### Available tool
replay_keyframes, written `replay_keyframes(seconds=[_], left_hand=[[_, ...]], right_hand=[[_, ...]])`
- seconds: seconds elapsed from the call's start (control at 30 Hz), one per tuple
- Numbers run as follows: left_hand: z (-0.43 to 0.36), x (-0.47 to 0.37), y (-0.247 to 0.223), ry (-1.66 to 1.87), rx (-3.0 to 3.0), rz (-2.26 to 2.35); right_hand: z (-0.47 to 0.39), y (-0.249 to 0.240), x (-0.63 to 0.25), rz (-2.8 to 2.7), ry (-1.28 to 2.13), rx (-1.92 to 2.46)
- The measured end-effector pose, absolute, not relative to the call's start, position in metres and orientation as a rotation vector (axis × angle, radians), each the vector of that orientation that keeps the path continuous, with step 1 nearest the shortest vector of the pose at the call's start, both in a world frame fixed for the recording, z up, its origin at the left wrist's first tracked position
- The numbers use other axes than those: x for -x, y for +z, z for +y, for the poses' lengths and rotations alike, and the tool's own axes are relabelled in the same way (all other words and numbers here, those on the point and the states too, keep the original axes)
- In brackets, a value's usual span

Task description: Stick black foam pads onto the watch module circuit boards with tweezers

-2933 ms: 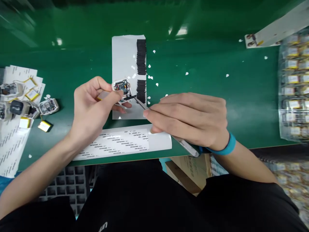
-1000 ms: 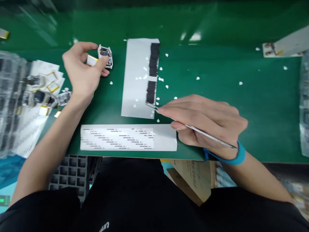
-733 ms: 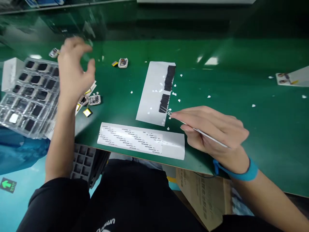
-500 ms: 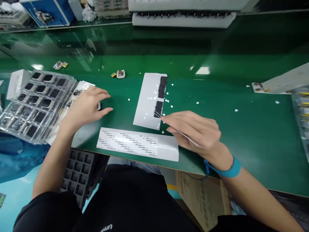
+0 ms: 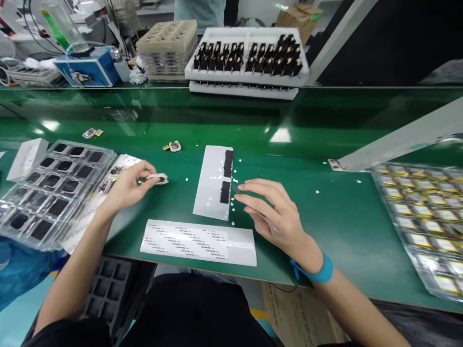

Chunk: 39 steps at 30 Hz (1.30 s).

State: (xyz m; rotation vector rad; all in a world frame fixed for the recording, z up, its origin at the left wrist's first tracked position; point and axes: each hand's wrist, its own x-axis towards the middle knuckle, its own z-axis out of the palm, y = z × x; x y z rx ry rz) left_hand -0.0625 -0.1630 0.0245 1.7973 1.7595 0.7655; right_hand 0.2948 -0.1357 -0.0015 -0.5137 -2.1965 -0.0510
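My left hand [image 5: 130,187] pinches a small white watch case [image 5: 161,179] by its edge, just above the green bench. Tweezers [image 5: 236,189] are in my right hand [image 5: 277,212], with their slightly blurred tips beside a white backing sheet [image 5: 208,185]. Along the right edge of that sheet run two blocks of thin black strips [image 5: 224,192]. Small white bits lie on and around it. In front of it is a white sheet of printed labels [image 5: 184,242]. Whether the tweezers grip anything is too blurred to tell.
A clear tray of watch cases [image 5: 58,207] stands at the left. Another tray [image 5: 430,217], full of yellow-edged parts, is at the right, near a slanted white post [image 5: 405,135]. Two opened cases lie farther back, including one case [image 5: 175,146]. White foam trays [image 5: 249,86] hold black parts behind.
My left hand has picked up the watch case and moved it slightly right. The tweezers have moved off the black strips to the right of the sheet. The camera view has tilted up.
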Motion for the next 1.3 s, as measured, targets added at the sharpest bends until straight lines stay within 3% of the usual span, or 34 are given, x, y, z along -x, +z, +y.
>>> replay_keyframes(seconds=[0.2,0.33,0.47,0.7,0.87,1.07,1.3], left_hand=[[-0.149,-0.014,0.016,0.959,-1.487,1.263],[-0.149,-0.018,0.008,1.107,-1.348,1.25],[-0.151,-0.009,0.002,1.188,-1.31,1.316],[-0.171,-0.029,0.005,1.012,-1.437,1.204],[-0.182,-0.038,0.005,0.946,-1.47,1.152],[-0.19,-0.04,0.001,0.953,-1.497,1.233],[-0.197,-0.044,-0.002,0.978,-1.544,1.328]], right_hand=[[-0.15,0.015,-0.281,-2.307,-0.005,0.574],[-0.181,0.005,-0.264,-2.856,0.018,0.399],[-0.201,-0.02,-0.254,-2.947,0.038,0.536],[-0.173,-0.001,-0.258,-2.553,-0.208,0.718],[-0.155,-0.005,-0.254,-2.437,0.049,0.739],[-0.162,-0.022,-0.251,-2.286,-0.022,0.756],[-0.164,-0.026,-0.251,-2.268,0.124,0.749]])
